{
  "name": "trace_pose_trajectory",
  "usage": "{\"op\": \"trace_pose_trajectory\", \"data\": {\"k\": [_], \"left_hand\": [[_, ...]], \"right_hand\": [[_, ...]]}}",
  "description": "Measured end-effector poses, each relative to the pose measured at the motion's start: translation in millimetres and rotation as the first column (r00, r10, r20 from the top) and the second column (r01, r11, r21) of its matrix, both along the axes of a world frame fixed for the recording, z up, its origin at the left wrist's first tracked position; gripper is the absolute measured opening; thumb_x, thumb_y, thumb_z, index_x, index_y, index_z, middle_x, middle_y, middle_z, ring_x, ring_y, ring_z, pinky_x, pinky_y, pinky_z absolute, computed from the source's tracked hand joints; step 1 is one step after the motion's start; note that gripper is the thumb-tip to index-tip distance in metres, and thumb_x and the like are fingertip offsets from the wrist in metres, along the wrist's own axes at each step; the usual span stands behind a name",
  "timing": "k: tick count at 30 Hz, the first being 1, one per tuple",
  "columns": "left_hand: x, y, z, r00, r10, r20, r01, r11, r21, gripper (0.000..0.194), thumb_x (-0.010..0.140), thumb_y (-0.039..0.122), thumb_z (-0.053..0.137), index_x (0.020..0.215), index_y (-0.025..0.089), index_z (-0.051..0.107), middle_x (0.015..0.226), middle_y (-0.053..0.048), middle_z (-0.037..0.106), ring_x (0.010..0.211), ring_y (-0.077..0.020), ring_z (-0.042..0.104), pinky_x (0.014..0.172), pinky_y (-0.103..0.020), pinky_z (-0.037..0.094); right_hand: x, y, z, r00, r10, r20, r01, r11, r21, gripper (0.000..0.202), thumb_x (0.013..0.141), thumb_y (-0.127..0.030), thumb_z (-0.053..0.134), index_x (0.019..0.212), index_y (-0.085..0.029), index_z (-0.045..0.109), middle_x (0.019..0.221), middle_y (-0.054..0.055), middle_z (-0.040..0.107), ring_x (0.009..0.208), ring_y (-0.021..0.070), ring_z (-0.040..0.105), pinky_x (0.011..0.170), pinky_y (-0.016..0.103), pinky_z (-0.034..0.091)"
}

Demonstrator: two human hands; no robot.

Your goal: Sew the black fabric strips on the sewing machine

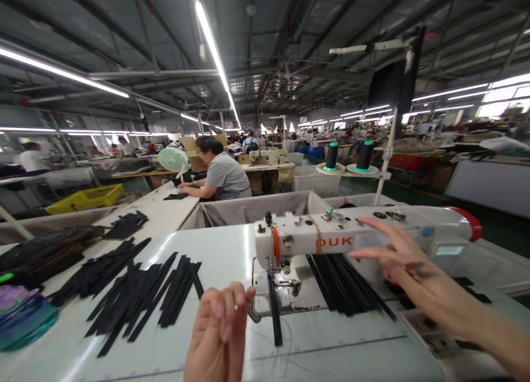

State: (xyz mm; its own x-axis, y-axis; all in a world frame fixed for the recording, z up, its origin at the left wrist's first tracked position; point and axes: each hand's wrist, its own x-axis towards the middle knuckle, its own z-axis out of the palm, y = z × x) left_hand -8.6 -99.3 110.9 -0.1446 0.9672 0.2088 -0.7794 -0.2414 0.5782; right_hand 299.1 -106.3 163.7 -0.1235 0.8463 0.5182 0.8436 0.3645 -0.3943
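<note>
My left hand point(219, 329) is raised in front of the sewing machine point(306, 235), its fingers curled together in a pinch. Whatever those fingers may hold is too small to make out. My right hand point(403, 260) is open beside the machine's arm, thumb and fingers stretched towards the left. A narrow black strip point(276, 316) lies under the needle area, with loose threads point(287, 340) near its front end. More black strips point(342, 288) lie in a bundle beneath the machine's arm. To the left, a pile of black strips point(178, 291) is partly behind my left hand.
Further piles of black strips point(128, 293) spread across the left of the table. A blue-purple object point(27, 318) sits at the left edge. Two black thread cones point(364, 155) stand behind the machine. A co-worker point(226, 175) sits at the adjoining table by a green fan point(173, 159).
</note>
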Motion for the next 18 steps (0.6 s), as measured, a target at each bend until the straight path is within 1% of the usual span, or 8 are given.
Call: {"op": "trace_pose_trajectory", "data": {"k": [2,3,4,6,9,12,15,18], "left_hand": [[-25,3,-6.5,0.998,0.019,0.063,-0.014,0.997,-0.078,0.026,0.073,0.028,0.081,0.069,0.021,0.057,0.081,0.0,0.064,0.094,-0.0218,0.063,0.091,-0.042,0.053],[-32,5,-13.6,0.998,0.002,0.067,0.006,0.993,-0.115,0.025,0.072,0.029,0.082,0.07,0.021,0.058,0.086,0.0,0.065,0.093,-0.022,0.064,0.089,-0.042,0.053],[-35,5,-22.3,0.999,-0.016,0.05,0.023,0.99,-0.14,0.025,0.069,0.028,0.083,0.071,0.021,0.059,0.083,0.0,0.064,0.085,-0.0196,0.064,0.085,-0.039,0.055],[-27,6,-41.4,0.996,-0.05,-0.068,0.038,0.984,-0.172,0.027,0.069,0.033,0.084,0.07,0.019,0.06,0.069,0.002,0.057,0.067,-0.0138,0.058,0.073,-0.03,0.055],[6,6,-64.9,0.926,-0.039,-0.375,-0.037,0.98,-0.193,0.036,0.075,0.047,0.077,0.066,0.016,0.062,0.069,-0.002,0.059,0.067,-0.0139,0.055,0.062,-0.022,0.049],[34,6,-77.1,0.866,-0.043,-0.498,-0.069,0.976,-0.206,0.045,0.075,0.059,0.071,0.067,0.015,0.064,0.069,-0.005,0.061,0.067,-0.0159,0.056,0.061,-0.023,0.048],[39,9,-80.9,0.85,-0.078,-0.52,-0.05,0.972,-0.228,0.052,0.074,0.067,0.066,0.07,0.015,0.063,0.063,-0.003,0.058,0.057,-0.0142,0.052,0.054,-0.023,0.045],[29,12,-80.5,0.715,-0.031,-0.699,-0.133,0.975,-0.179,0.056,0.076,0.071,0.06,0.079,0.015,0.068,0.062,-0.002,0.057,0.052,-0.0126,0.047,0.05,-0.023,0.04]], "right_hand": [[27,30,37.6,0.988,0.146,0.042,-0.135,0.971,-0.196,0.056,0.095,-0.062,0.034,0.085,-0.025,0.075,0.108,0.008,0.069,0.101,0.0239,0.064,0.09,0.033,0.049],[35,45,54.0,0.984,0.175,0.021,-0.16,0.937,-0.31,0.063,0.096,-0.061,0.026,0.081,-0.022,0.074,0.089,0.008,0.071,0.084,0.0196,0.067,0.079,0.029,0.052],[40,60,68.0,0.986,0.165,0.011,-0.149,0.915,-0.374,0.073,0.097,-0.06,0.016,0.079,-0.018,0.072,0.076,0.007,0.069,0.072,0.0161,0.066,0.071,0.026,0.051],[41,89,87.2,0.992,0.102,0.075,-0.061,0.903,-0.424,0.079,0.096,-0.056,0.009,0.082,-0.011,0.072,0.069,0.004,0.066,0.065,0.0114,0.062,0.064,0.022,0.046],[26,127,97.0,0.986,0.044,0.162,0.034,0.893,-0.449,0.076,0.095,-0.051,0.016,0.062,-0.005,0.068,0.05,0.001,0.054,0.048,0.0082,0.055,0.053,0.022,0.039],[8,149,98.8,0.977,0.064,0.201,0.049,0.859,-0.509,0.058,0.097,-0.044,0.033,0.065,-0.012,0.069,0.058,0.003,0.063,0.048,0.0096,0.056,0.053,0.022,0.042],[0,154,103.8,0.955,0.121,0.271,0.072,0.792,-0.607,0.045,0.096,-0.038,0.045,0.067,-0.014,0.069,0.059,0.004,0.064,0.051,0.0128,0.059,0.055,0.024,0.045],[-1,151,108.8,0.922,0.146,0.36,0.128,0.762,-0.635,0.036,0.092,-0.039,0.057,0.069,-0.012,0.065,0.061,0.003,0.062,0.056,0.015,0.059,0.059,0.028,0.048]]}}
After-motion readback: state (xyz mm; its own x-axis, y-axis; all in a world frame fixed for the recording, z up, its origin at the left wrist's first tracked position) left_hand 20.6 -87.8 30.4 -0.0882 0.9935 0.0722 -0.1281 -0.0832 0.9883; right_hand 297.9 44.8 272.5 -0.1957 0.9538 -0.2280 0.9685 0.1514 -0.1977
